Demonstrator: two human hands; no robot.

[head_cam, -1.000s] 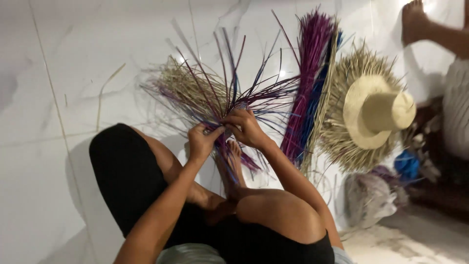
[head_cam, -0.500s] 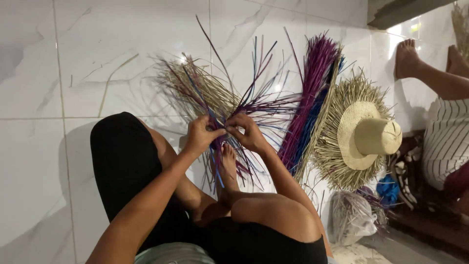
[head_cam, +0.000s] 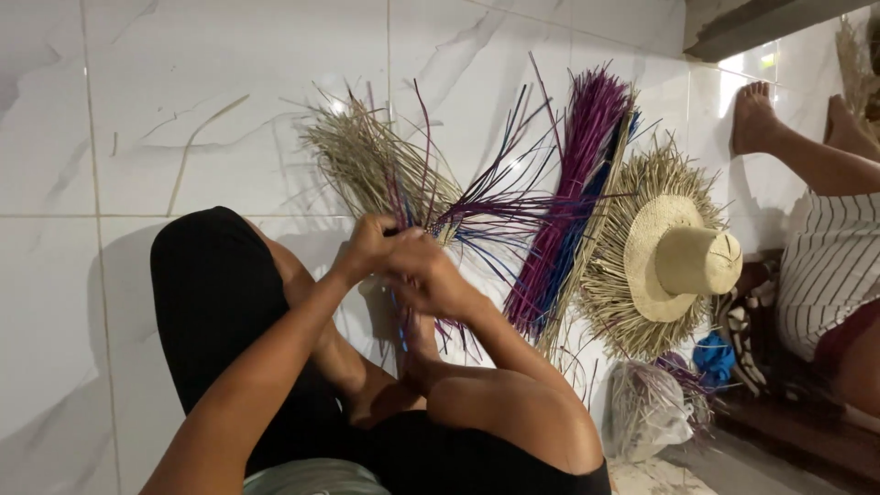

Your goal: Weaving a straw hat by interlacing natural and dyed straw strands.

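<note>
On the white tiled floor (head_cam: 229, 82), just past my folded knee, lies the woven straw piece (head_cam: 385, 170) I am working on, its loose pale strands fanning toward the far edge of the floor and its purple and blue strands (head_cam: 495, 211) shooting off to my right. Both of my hands meet right over its near end. My left hand (head_cam: 367, 246) is curled with the fingers pressed together around a few thin strands, pinching them where the weave begins. My right hand (head_cam: 429, 275) lies just beside it, touching it, knuckles up; its fingers are bent down into the strands, though I cannot tell exactly which ones they pinch, as the back of the hand hides them. Some purple and blue ends hang below my hands, near my foot. To my right on the floor a long bundle of purple and blue straw (head_cam: 573, 192) lies stretched out, and just beside it rests a straw hat (head_cam: 674, 261) with an unfinished, fringed brim. Past the hat, at the right edge, another person sits in a striped garment (head_cam: 830, 266), with bare feet (head_cam: 756, 115) on the floor.
</note>
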